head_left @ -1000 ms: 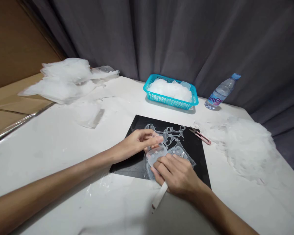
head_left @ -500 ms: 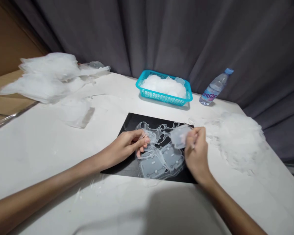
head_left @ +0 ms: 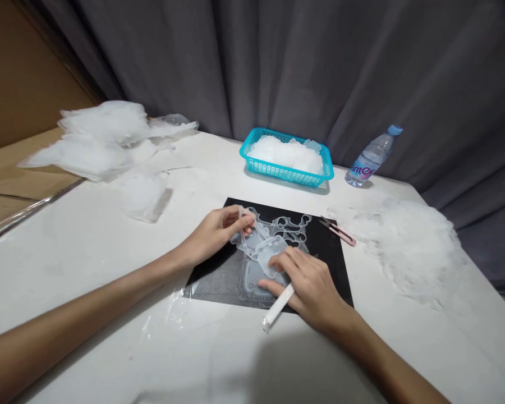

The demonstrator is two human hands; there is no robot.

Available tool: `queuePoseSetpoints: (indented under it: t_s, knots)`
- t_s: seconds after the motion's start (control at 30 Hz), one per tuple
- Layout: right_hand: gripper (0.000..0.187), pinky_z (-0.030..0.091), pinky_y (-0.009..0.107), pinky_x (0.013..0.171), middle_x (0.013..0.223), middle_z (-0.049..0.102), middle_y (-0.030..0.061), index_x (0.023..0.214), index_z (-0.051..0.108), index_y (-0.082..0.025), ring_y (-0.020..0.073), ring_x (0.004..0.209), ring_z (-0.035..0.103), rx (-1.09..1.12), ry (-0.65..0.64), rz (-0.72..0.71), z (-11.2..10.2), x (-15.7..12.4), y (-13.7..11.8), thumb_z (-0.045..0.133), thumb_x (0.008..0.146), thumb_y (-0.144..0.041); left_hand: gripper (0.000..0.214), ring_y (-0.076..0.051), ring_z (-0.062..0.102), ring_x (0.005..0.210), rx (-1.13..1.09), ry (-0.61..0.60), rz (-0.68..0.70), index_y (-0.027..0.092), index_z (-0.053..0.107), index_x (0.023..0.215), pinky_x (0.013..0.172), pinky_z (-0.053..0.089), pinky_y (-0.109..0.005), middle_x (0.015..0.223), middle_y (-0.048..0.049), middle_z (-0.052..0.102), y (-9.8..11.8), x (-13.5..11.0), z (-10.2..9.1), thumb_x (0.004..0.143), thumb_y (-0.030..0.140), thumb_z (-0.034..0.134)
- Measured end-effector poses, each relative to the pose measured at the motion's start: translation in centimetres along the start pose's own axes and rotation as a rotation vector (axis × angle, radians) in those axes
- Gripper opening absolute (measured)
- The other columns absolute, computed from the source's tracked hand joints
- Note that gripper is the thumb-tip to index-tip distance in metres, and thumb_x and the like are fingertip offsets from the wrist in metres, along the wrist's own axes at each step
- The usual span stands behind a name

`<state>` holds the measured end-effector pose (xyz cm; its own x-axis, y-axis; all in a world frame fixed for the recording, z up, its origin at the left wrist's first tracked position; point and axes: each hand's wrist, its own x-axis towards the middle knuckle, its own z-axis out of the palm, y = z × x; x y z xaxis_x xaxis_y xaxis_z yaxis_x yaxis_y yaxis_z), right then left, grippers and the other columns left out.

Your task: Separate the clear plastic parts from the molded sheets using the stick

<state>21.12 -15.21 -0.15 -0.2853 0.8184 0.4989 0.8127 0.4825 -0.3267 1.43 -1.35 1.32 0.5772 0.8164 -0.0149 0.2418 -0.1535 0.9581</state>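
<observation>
Pinches clear plastic web (head_left: pixel 259 227) in left hand (head_left: pixel 223 229) | clasps white stick (head_left: pixel 278 307) in right hand (head_left: pixel 310 279) | touches frosted piece (head_left: pixel 270 250) on its left

On the tabletop (head_left: pixel 88 241) before me lies a mat (head_left: pixel 335 266), plastic pieces (head_left: pixel 273 247) on it; behind, a basket (head_left: pixel 286 178), a bottle (head_left: pixel 369 161) to its right. Snips (head_left: pixel 343 234) cross the mat's right edge; a heap (head_left: pixel 421 247) lies farther right.

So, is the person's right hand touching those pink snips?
Apart. The head view shows a strip of the black mat between the right hand and the pink snips.
</observation>
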Motion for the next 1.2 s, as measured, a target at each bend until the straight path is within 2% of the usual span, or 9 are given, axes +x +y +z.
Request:
queuePoseSetpoints:
  t_s: [0.1, 0.2, 0.33, 0.43, 0.57, 0.7, 0.87, 1.03, 1.2]
  knots:
    - [0.015, 0.051, 0.028, 0.075, 0.091, 0.069, 0.0033, 0.101, 0.062, -0.021, 0.0177, 0.082, 0.068, 0.104, 0.019, 0.156, -0.8, -0.2, 0.8, 0.061, 0.104, -0.036, 0.042, -0.018, 0.061, 0.075, 0.120, 0.018, 0.016, 0.016, 0.066, 0.088, 0.073, 0.051, -0.031, 0.078, -0.0021, 0.065, -0.2, 0.3, -0.7, 0.093, 0.058, 0.062]
    - [0.014, 0.052, 0.031, 0.079, 0.099, 0.068, 0.0048, 0.110, 0.065, -0.022, 0.0206, 0.091, 0.069, 0.055, 0.062, 0.336, -1.4, -0.4, 1.9, 0.063, 0.102, -0.033, 0.041, -0.016, 0.056, 0.067, 0.267, 0.033, -0.010, 0.018, 0.061, 0.083, 0.063, 0.043, -0.028, 0.071, 0.0000, 0.060, -0.2, 0.2, -1.7, 0.092, 0.057, 0.059]
    - [0.027, 0.054, 0.035, 0.084, 0.113, 0.066, 0.0077, 0.122, 0.066, -0.023, 0.0246, 0.103, 0.069, 0.056, -0.094, 0.376, -1.2, -0.3, 2.2, 0.067, 0.099, -0.038, 0.044, -0.014, 0.047, 0.056, 0.569, 0.041, -0.106, 0.021, 0.050, 0.071, 0.056, 0.033, -0.028, 0.060, 0.0032, 0.049, 1.0, -0.7, -2.7, 0.090, 0.059, 0.059]
    - [0.026, 0.053, 0.034, 0.083, 0.111, 0.066, 0.0060, 0.122, 0.065, -0.023, 0.0223, 0.101, 0.068, 0.132, -0.140, 0.403, -0.9, -0.2, 2.0, 0.066, 0.100, -0.035, 0.030, -0.014, 0.046, 0.055, 0.705, 0.168, -0.035, 0.023, 0.046, 0.084, 0.057, 0.033, -0.028, 0.064, 0.0048, 0.049, 2.2, -2.1, -2.1, 0.091, 0.048, 0.060]
    - [0.013, 0.048, 0.028, 0.073, 0.095, 0.066, 0.0001, 0.107, 0.064, -0.024, 0.0169, 0.083, 0.063, 0.280, -0.109, 0.484, -0.9, -0.1, 2.2, 0.066, 0.097, -0.032, 0.036, -0.012, 0.047, 0.052, 0.610, 0.146, 0.060, 0.025, 0.037, 0.108, 0.055, 0.036, -0.026, 0.073, 0.0074, 0.048, 2.6, -3.4, -1.1, 0.089, 0.038, 0.064]
    - [0.010, 0.042, 0.025, 0.062, 0.082, 0.059, -0.0027, 0.096, 0.066, -0.023, 0.0138, 0.068, 0.052, 0.476, -0.118, 0.560, -1.5, -0.3, 2.7, 0.063, 0.098, -0.033, 0.043, -0.013, 0.049, 0.062, 0.537, 0.150, 0.141, 0.024, 0.046, 0.113, 0.059, 0.040, -0.027, 0.082, 0.0038, 0.049, 2.4, -3.7, -0.7, 0.091, 0.051, 0.069]
    - [0.017, 0.036, 0.024, 0.055, 0.070, 0.042, -0.0062, 0.094, 0.066, -0.023, 0.0119, 0.060, 0.042, 0.607, -0.109, 0.632, -2.4, 0.0, 1.9, 0.064, 0.098, -0.039, 0.036, -0.024, 0.060, 0.104, 0.405, -0.069, 0.246, 0.025, 0.066, 0.116, 0.092, 0.048, -0.035, 0.114, -0.0048, 0.064, 2.3, -4.1, 0.8, 0.094, 0.053, 0.070]
    - [0.020, 0.037, 0.025, 0.057, 0.070, 0.048, -0.0046, 0.087, 0.067, -0.021, 0.0122, 0.062, 0.044, 0.612, -0.076, 0.578, -3.1, 0.4, 1.0, 0.066, 0.096, -0.039, 0.028, -0.018, 0.061, 0.082, 0.181, -0.194, 0.168, 0.020, 0.072, 0.096, 0.079, 0.045, -0.029, 0.089, -0.0007, 0.071, 1.8, -4.2, 2.0, 0.104, 0.044, 0.058]
    - [0.020, 0.040, 0.025, 0.056, 0.079, 0.063, -0.0010, 0.108, 0.076, -0.024, 0.0125, 0.063, 0.049, 0.719, 0.003, 0.531, -3.0, 0.4, 1.1, 0.069, 0.096, -0.038, 0.027, -0.015, 0.059, 0.080, 0.158, -0.246, 0.153, 0.019, 0.074, 0.098, 0.075, 0.043, -0.026, 0.088, 0.0002, 0.069, 1.5, -4.2, 1.9, 0.104, 0.043, 0.060]
